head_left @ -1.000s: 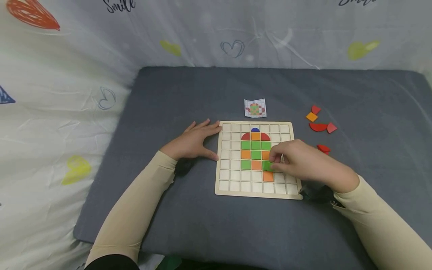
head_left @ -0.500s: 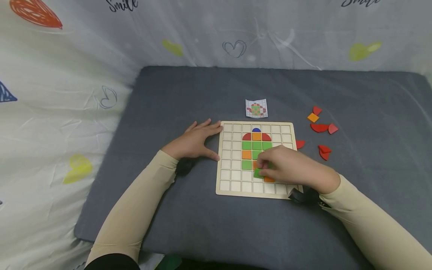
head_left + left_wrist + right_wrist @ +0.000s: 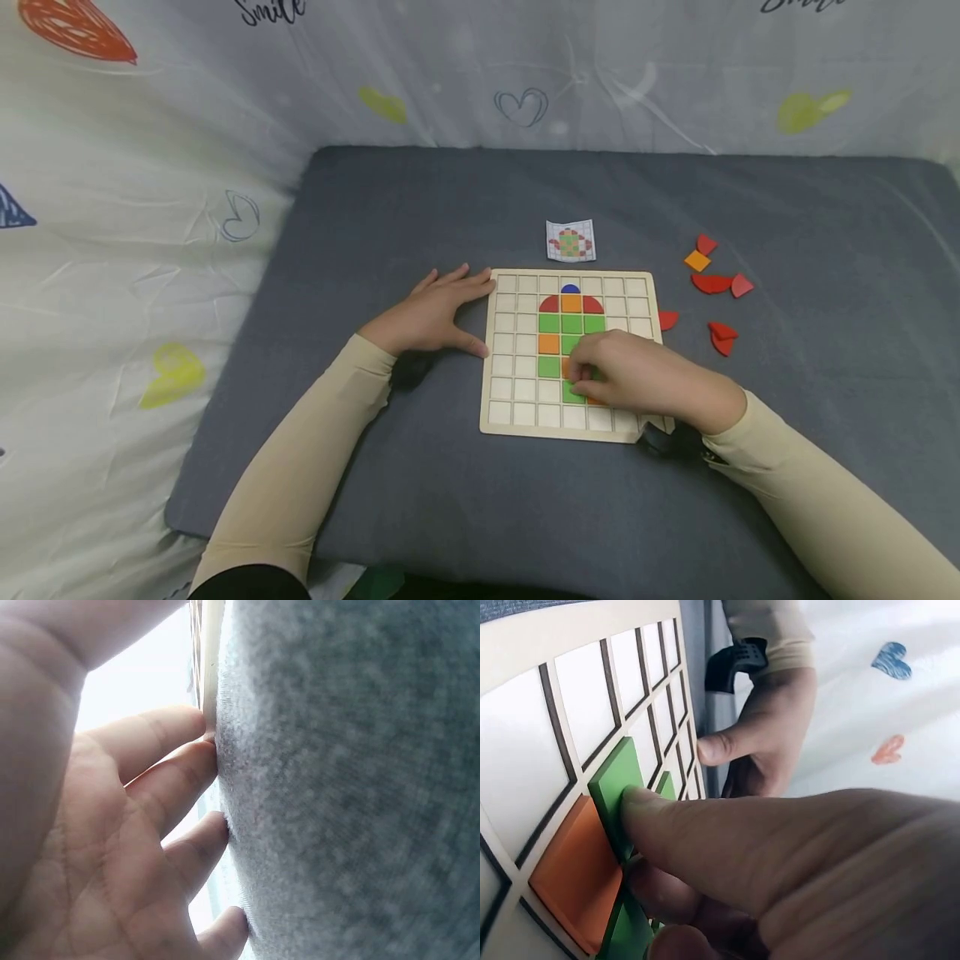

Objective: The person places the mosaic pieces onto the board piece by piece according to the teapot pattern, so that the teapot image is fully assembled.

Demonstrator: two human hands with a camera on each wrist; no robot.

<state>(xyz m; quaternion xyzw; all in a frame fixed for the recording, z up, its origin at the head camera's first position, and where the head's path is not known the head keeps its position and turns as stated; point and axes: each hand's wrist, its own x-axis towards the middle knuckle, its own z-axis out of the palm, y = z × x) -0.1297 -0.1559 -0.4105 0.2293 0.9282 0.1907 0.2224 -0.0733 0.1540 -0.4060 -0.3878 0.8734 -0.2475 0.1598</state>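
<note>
My left hand (image 3: 431,315) lies with spread fingers at the left edge of the wooden grid board (image 3: 525,433). The left wrist view has its fingertips on the grey cloth, right at the board's side. Over the lower middle of the board, my right hand (image 3: 648,375) pinches a green square tile (image 3: 613,780) between thumb and curled fingers. That tile sits at a grid cell beside an orange tile (image 3: 577,877). Above it, green and orange squares, two red quarter-rounds and a blue half-round (image 3: 571,288) form a figure. My right hand covers part of the pattern.
A small printed pattern card (image 3: 570,242) lies behind the board. Right of the board are several loose red pieces (image 3: 711,284) and an orange square (image 3: 697,261). One red piece (image 3: 667,320) lies close to the board's right edge. A printed white curtain (image 3: 450,75) hangs behind the table.
My right hand has moved left and slightly down with the green tile, from over the right side of the figure to a cell left of the lowest orange tile. The left hand stays put.
</note>
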